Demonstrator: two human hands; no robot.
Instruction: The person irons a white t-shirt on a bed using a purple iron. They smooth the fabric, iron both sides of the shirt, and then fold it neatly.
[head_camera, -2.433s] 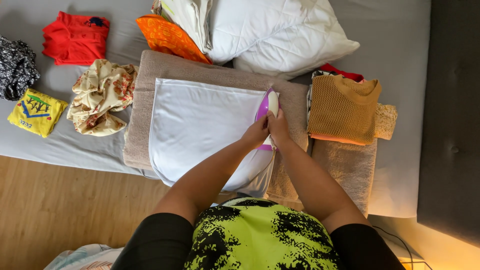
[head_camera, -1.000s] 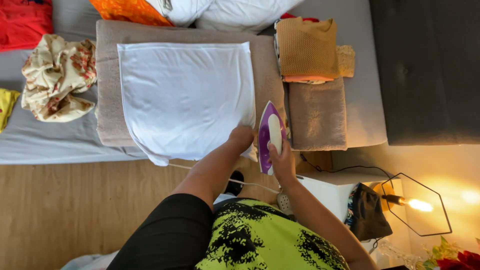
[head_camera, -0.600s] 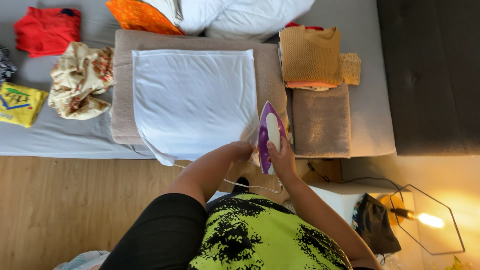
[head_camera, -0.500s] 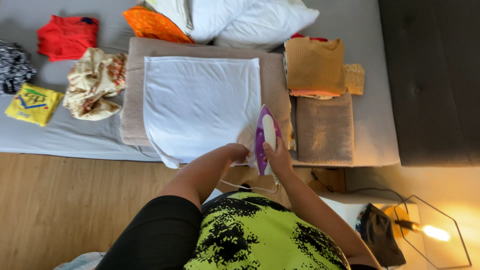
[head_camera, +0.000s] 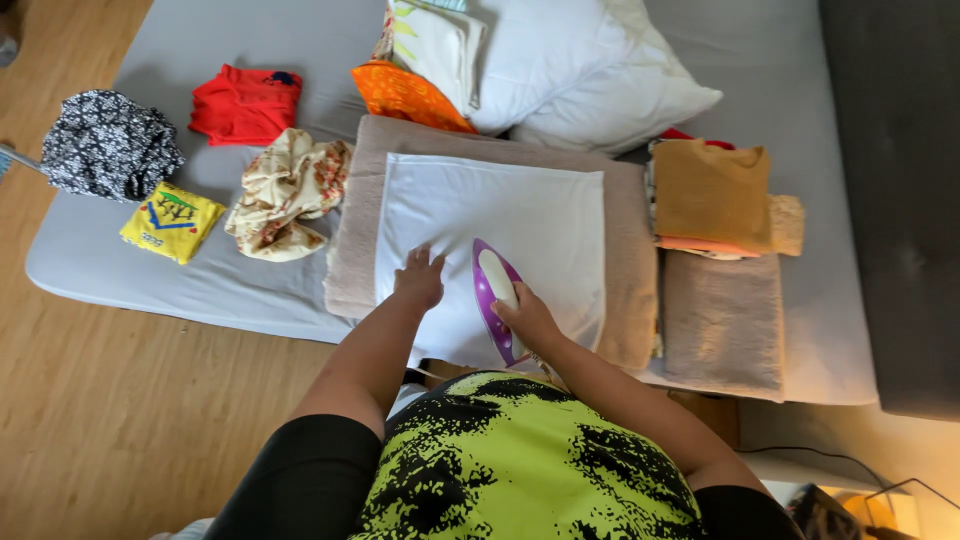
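Head cam, looking straight down: right hand (head_camera: 528, 315) is wrapped tight around the handle of the purple-and-white iron (head_camera: 497, 300), which sits on the white cloth (head_camera: 500, 230) toward its near edge. The iron's long axis runs roughly 11 to 5 o'clock, nose pointing at about 11, away from the body. Left hand (head_camera: 420, 278) lies flat and open, fingers spread, pressing the cloth just beside the iron at its 9 o'clock, not gripping anything. The cloth lies spread over a beige towel (head_camera: 625, 250) on the grey mattress (head_camera: 250, 280), most of it stretching off to 12 o'clock from the iron.
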